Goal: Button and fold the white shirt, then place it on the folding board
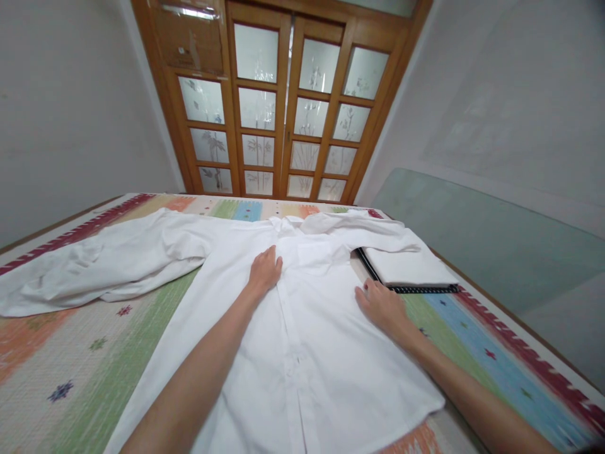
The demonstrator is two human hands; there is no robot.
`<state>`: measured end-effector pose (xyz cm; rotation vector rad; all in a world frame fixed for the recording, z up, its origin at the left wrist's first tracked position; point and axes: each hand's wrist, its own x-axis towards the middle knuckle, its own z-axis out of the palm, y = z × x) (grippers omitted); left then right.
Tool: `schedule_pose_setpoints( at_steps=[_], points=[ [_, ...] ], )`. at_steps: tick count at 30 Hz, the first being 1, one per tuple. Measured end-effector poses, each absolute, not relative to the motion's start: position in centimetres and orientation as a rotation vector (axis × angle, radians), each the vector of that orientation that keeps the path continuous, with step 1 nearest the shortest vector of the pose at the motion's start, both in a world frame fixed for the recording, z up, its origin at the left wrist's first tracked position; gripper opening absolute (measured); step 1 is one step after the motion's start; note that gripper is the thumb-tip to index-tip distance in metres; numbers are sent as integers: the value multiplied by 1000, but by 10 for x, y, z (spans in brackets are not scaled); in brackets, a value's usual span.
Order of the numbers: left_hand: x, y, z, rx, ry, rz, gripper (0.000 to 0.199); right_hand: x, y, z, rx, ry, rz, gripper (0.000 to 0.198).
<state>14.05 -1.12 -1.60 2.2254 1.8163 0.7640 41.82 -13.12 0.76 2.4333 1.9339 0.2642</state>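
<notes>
A white long-sleeved button-up shirt (331, 353) lies spread out with its front facing up and its collar at the far end. On its upper front, beside the button placket, rests my left hand (265, 271), its fingers curled in and closed on the cloth. My right hand (382, 306) is at the shirt's right side edge below the armpit, fingers bent and closed on the fabric. The left sleeve in view (99, 265) stretches out sideways, creased. The other sleeve lies bent across the upper right, partly over a folded white cloth (411, 268).
Beneath everything is a striped, patterned bed cover (137, 347). The folded white cloth sits on a black, white-dotted item (425, 290). A pale green panel (496, 239) leans along the right wall. Wooden doors with glass panes (283, 107) stand beyond the far edge.
</notes>
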Motion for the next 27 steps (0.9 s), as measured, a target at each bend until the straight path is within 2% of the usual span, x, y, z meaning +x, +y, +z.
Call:
schedule_pose_setpoints(
  at_steps=[7, 11, 20, 22, 27],
  points=[
    [131, -5, -12, 2197, 2030, 705, 42, 428, -177, 8, 2440, 1821, 157, 52],
    [113, 1, -10, 2270, 2111, 570, 43, 435, -200, 4, 2414, 1847, 78, 53],
    [84, 14, -8, 2049, 2253, 201, 65, 457, -231, -4, 2538, 2053, -4, 54],
    [80, 18, -5, 2087, 2241, 170, 66, 460, -238, -3, 2630, 2088, -96, 52],
    [60, 35, 8, 2261, 2263, 165, 59, 468, -256, -9, 2821, 2120, -550, 47]
  ],
)
